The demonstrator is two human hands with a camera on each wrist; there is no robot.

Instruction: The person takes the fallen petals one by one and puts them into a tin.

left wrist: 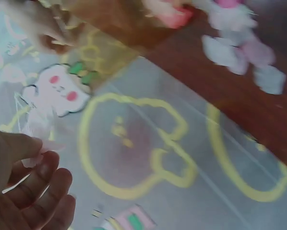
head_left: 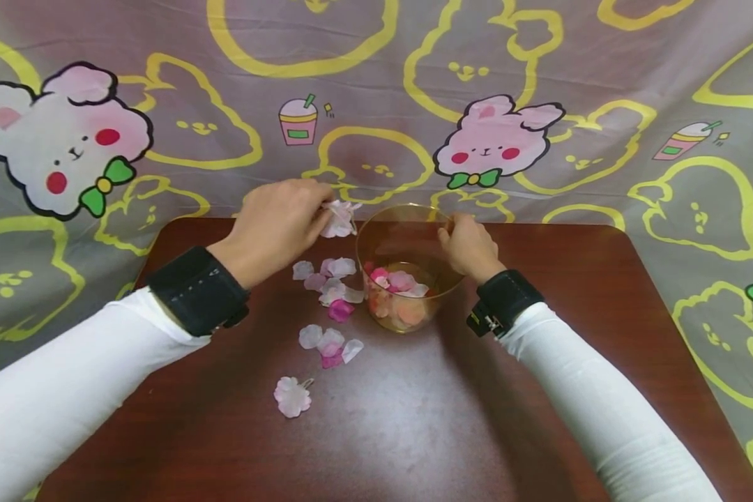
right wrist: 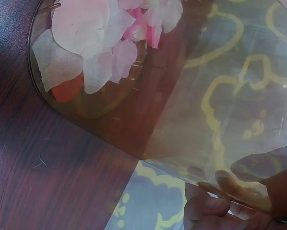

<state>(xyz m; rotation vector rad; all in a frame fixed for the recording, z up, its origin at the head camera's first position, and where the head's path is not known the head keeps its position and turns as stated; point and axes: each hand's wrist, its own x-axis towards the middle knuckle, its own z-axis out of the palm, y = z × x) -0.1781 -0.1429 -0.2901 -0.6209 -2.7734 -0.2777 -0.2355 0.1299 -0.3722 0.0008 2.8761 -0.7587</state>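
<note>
My left hand (head_left: 282, 219) pinches a pale pink bunch of petals (head_left: 339, 219) between thumb and forefinger, just left of the container's rim; in the left wrist view the bunch (left wrist: 40, 124) looks blurred, with a thin string hanging at its side. A clear amber container (head_left: 408, 307) stands on the table with pink, white and orange petals (head_left: 401, 282) in its bottom. My right hand (head_left: 472, 245) grips its right rim, thumb on one side of the wall and fingers on the other, as the right wrist view shows at the rim (right wrist: 249, 201).
Left of the container lie loose petals (head_left: 332, 279) in pink and white, with a second cluster (head_left: 329, 341) nearer me. A single pale flower piece (head_left: 292, 397) with a small string lies closest. Behind the brown table (head_left: 414, 432) hangs a cartoon-patterned cloth (head_left: 376, 90).
</note>
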